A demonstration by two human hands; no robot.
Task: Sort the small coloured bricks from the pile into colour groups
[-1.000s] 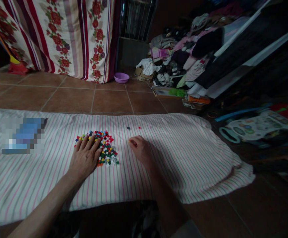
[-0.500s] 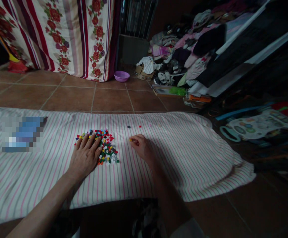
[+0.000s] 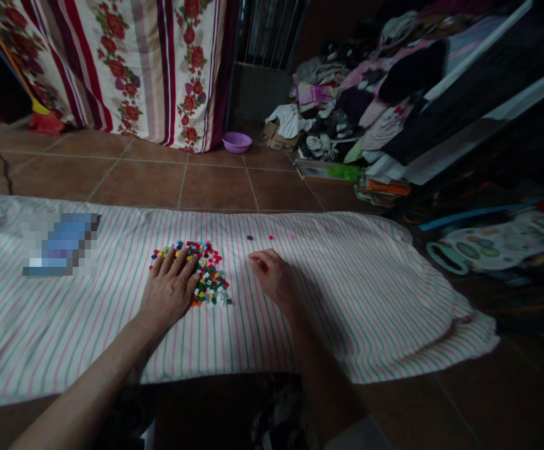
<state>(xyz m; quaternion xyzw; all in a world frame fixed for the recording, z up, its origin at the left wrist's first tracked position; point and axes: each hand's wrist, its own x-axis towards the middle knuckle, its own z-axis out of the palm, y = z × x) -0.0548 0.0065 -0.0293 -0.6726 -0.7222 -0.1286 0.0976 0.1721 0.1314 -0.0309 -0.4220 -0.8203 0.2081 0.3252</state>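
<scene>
A pile of small coloured pieces [image 3: 210,275] lies on a striped cloth [image 3: 384,300]. Spread flat over the pile's left side is my left hand [image 3: 171,287], palm down with fingers apart. To the right of the pile, my right hand [image 3: 272,275] rests with thumb and forefinger pressed together; whatever is between the tips is too small or hidden to name. Beyond the right hand sit a dark piece [image 3: 250,237], a red piece [image 3: 270,237] and a faint pink piece [image 3: 291,236], apart from one another.
A blurred-out blue object [image 3: 63,244] lies at the cloth's left. Past the cloth are a purple basin [image 3: 237,142], a floral curtain [image 3: 126,69] and a heap of clothes [image 3: 337,100]. A colourful toy-like item [image 3: 482,244] stands at the right.
The view has shifted slightly, moving the scene to the right. The yellow piece seen at my right fingertips earlier no longer shows. My left hand stays on the pile.
</scene>
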